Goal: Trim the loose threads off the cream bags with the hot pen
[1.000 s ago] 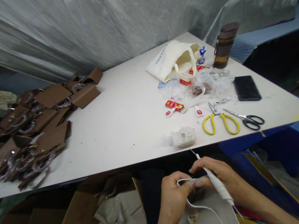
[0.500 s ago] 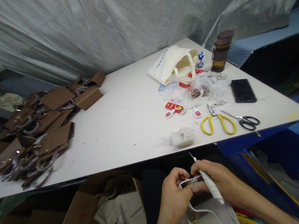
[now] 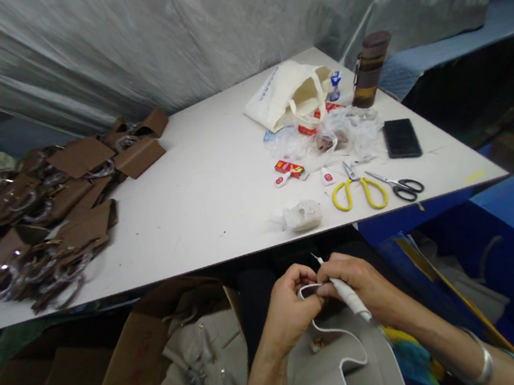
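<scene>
A light grey handbag (image 3: 376,360) with a wavy white edge lies in my lap, its top edge between my two hands. My left hand (image 3: 288,312) is closed, thumb and fingers pinching that edge. Against the same spot press the fingers of my right hand (image 3: 362,279), which also holds a pointed tool with a white-wrapped handle (image 3: 350,299). The tool's thin tip points up and away from me, clear of the bag. A small gold-coloured fitting (image 3: 317,344) shows on the bag below my left hand. My fingers hide the pinched part.
On the white table (image 3: 200,194) are yellow-handled scissors (image 3: 356,188), black-handled scissors (image 3: 399,185), a white lump (image 3: 303,216), a phone (image 3: 401,138), a bottle (image 3: 370,71) and a cloth bag (image 3: 268,105). Brown bags (image 3: 80,158) are heaped left. A cardboard box (image 3: 127,357) holds grey pieces.
The view has shifted, so the table things sit a little higher and further left. Both hands stay together at the bag's edge, and the right hand still holds the pointed tool.
</scene>
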The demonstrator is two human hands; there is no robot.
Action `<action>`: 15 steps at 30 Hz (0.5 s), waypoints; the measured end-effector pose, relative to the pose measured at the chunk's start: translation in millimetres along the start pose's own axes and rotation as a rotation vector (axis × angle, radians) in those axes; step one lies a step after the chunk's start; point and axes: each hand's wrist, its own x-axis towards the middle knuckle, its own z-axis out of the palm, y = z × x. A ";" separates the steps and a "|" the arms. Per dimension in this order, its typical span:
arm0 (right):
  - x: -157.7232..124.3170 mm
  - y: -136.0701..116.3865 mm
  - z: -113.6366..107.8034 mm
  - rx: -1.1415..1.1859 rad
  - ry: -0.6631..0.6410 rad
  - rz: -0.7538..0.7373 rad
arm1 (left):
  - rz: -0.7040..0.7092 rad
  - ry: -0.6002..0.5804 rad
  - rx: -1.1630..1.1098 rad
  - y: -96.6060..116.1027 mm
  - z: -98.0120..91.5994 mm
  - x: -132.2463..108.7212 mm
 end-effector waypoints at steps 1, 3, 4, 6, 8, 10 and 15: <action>-1.5 -0.2 0.8 -0.008 0.013 -0.006 | -0.002 -0.006 0.004 0.4 0.0 -1.3; -4.9 -0.6 2.2 -0.012 0.031 -0.004 | 0.000 -0.013 0.020 1.3 0.0 -4.1; -6.7 -1.1 2.8 -0.013 0.038 0.001 | 0.009 -0.018 0.030 1.6 -0.1 -5.6; -10.1 -2.7 4.0 -0.028 0.045 0.003 | 0.035 -0.037 0.041 1.5 -0.9 -9.0; -13.0 -5.2 5.0 -0.048 0.065 -0.006 | 0.063 -0.070 0.009 -0.3 -3.4 -12.9; -16.0 -8.3 4.3 -0.034 0.081 -0.011 | 0.091 -0.120 -0.091 -4.0 -8.1 -16.6; -37.5 -18.1 -20.3 0.095 0.181 0.051 | 0.219 0.006 -0.342 -19.4 -22.4 -18.8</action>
